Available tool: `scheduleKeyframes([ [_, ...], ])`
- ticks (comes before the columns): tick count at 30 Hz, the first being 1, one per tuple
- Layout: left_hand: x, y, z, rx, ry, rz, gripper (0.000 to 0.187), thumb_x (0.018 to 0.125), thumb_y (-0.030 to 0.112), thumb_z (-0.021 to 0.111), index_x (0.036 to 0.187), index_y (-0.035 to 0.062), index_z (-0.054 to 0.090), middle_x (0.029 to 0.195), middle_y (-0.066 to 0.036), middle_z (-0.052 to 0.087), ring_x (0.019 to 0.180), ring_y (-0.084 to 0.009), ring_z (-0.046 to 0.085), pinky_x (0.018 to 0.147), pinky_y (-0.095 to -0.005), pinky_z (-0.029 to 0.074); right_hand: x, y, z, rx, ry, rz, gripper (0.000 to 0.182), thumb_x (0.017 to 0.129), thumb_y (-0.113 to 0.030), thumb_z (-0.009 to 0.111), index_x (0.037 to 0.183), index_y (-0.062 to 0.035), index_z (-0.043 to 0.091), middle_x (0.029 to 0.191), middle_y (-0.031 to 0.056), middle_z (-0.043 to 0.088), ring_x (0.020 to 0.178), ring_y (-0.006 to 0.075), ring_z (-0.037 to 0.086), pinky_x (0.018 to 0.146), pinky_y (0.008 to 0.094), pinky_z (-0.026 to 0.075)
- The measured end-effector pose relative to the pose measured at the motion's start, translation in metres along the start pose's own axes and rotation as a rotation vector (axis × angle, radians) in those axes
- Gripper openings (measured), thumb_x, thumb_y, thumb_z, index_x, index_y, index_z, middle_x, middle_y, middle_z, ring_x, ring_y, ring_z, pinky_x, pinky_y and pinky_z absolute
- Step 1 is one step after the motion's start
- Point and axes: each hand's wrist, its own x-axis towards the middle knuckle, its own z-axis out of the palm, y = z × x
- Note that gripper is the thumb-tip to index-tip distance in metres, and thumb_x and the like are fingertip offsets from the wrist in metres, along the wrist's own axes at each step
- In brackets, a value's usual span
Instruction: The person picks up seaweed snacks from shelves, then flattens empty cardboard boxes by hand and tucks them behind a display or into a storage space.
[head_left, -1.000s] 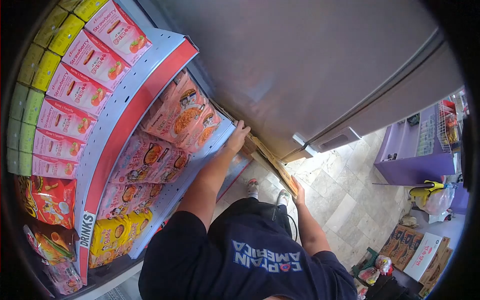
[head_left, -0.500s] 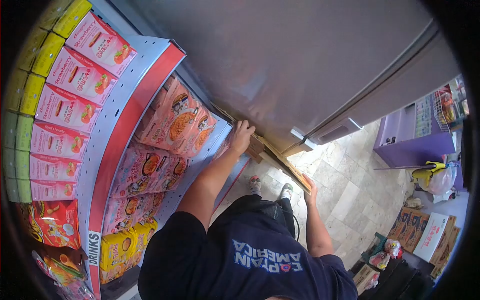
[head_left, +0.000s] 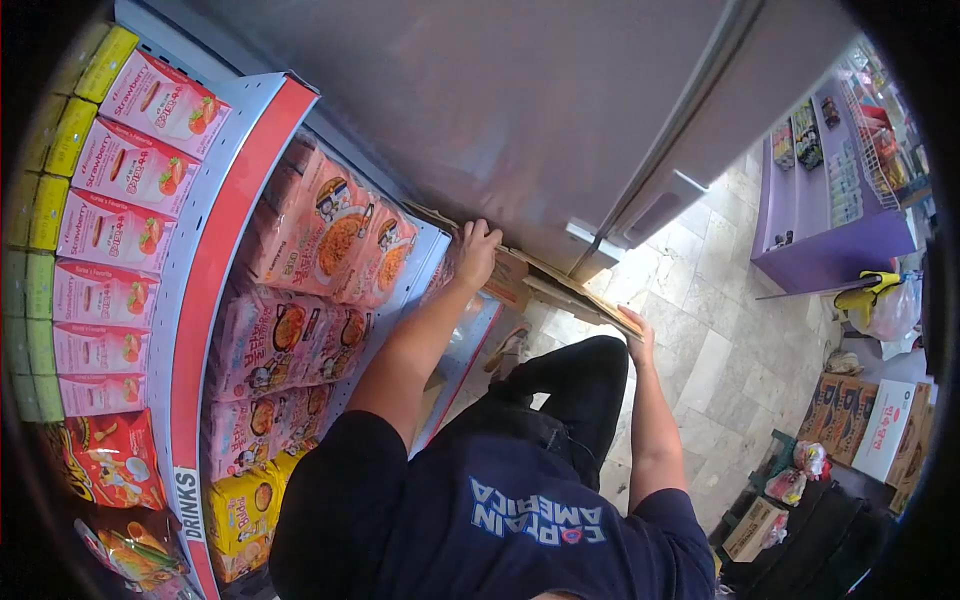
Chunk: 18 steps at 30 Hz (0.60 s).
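Note:
Flattened cardboard (head_left: 560,283) runs along the foot of a large grey metal cabinet. My left hand (head_left: 478,252) is closed over its upper edge near the shelf, with the fingers bent. At the far end, my right hand (head_left: 637,332) grips the cardboard's corner. Beside my left forearm, pink noodle packs (head_left: 340,235) are stacked on the shelf. A brown box (head_left: 505,280) shows partly below the cardboard.
The grey cabinet (head_left: 470,110) fills the top. Strawberry drink boxes (head_left: 135,170) line the left shelf. Pale floor tiles (head_left: 700,330) spread to the right, with a purple display (head_left: 840,235) and several cartons (head_left: 880,425) beyond.
One leg is now bent with the knee raised toward the cardboard. The cabinet and shelf have shifted left in view. Both hands stay on the cardboard.

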Motion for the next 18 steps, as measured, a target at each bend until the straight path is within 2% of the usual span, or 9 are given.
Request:
scheduleKeyframes([
  [4,0.001,0.010,-0.003,0.050,-0.039,0.017,0.020,0.069,-0.003,0.060,0.085,0.0080,0.057,0.094,-0.013,0.047,0.098,-0.0349,0.047,0.083,-0.0465,0.042,-0.006,0.021,0.002,0.087,0.021,0.043,0.032,0.084,-0.005,0.060,0.114,-0.0084,0.071,0.109,0.0167,0.070,0.102,0.0225,0.066,0.091,0.0301,0.049],
  [5,0.003,0.011,-0.002,0.062,-0.056,0.015,0.020,0.070,-0.001,0.061,0.087,0.0090,0.058,0.097,-0.012,0.047,0.101,-0.0345,0.047,0.086,-0.0502,0.041,-0.007,0.028,0.005,-0.033,0.063,-0.026,0.031,0.083,-0.007,0.063,0.113,-0.0100,0.071,0.107,0.0175,0.070,0.101,0.0245,0.067,0.091,0.0305,0.049],
  [7,0.004,0.008,0.002,0.081,-0.088,0.006,0.021,0.072,0.004,0.064,0.091,0.0111,0.060,0.101,-0.011,0.048,0.107,-0.0337,0.046,0.092,-0.0575,0.039,-0.015,0.017,0.005,-0.018,0.073,-0.025,0.032,0.082,-0.005,0.063,0.113,-0.0110,0.071,0.105,0.0175,0.070,0.100,0.0252,0.067,0.090,0.0306,0.050],
  [10,0.002,0.006,0.000,0.113,-0.130,-0.013,0.023,0.071,0.003,0.065,0.092,0.0115,0.060,0.102,-0.011,0.048,0.107,-0.0341,0.046,0.094,-0.0593,0.038,-0.023,0.002,0.008,-0.035,0.084,-0.033,0.033,0.082,-0.002,0.063,0.112,-0.0126,0.072,0.104,0.0166,0.070,0.098,0.0241,0.068,0.089,0.0307,0.050],
  [13,-0.005,0.009,-0.010,0.129,-0.172,-0.023,0.025,0.071,0.002,0.065,0.093,0.0103,0.060,0.102,-0.012,0.049,0.107,-0.0345,0.047,0.092,-0.0554,0.040,-0.030,-0.007,0.012,-0.053,0.073,0.044,0.032,0.082,-0.001,0.062,0.110,-0.0119,0.073,0.104,0.0169,0.070,0.099,0.0250,0.067,0.089,0.0311,0.050],
  [17,-0.015,-0.007,-0.007,0.167,-0.172,-0.041,0.023,0.071,0.000,0.065,0.092,0.0060,0.058,0.101,-0.013,0.049,0.104,-0.0358,0.048,0.089,-0.0480,0.042,-0.027,0.016,0.044,0.001,0.070,-0.018,0.032,0.083,-0.001,0.058,0.110,-0.0083,0.072,0.106,0.0182,0.070,0.100,0.0261,0.067,0.091,0.0314,0.050],
  [18,-0.016,-0.016,-0.003,0.161,-0.166,-0.049,0.022,0.071,0.000,0.064,0.092,0.0052,0.057,0.101,-0.014,0.050,0.104,-0.0361,0.049,0.089,-0.0469,0.043,-0.022,0.020,0.052,0.015,0.064,0.014,0.032,0.082,-0.001,0.061,0.111,-0.0083,0.072,0.106,0.0174,0.070,0.100,0.0243,0.067,0.090,0.0305,0.050],
])
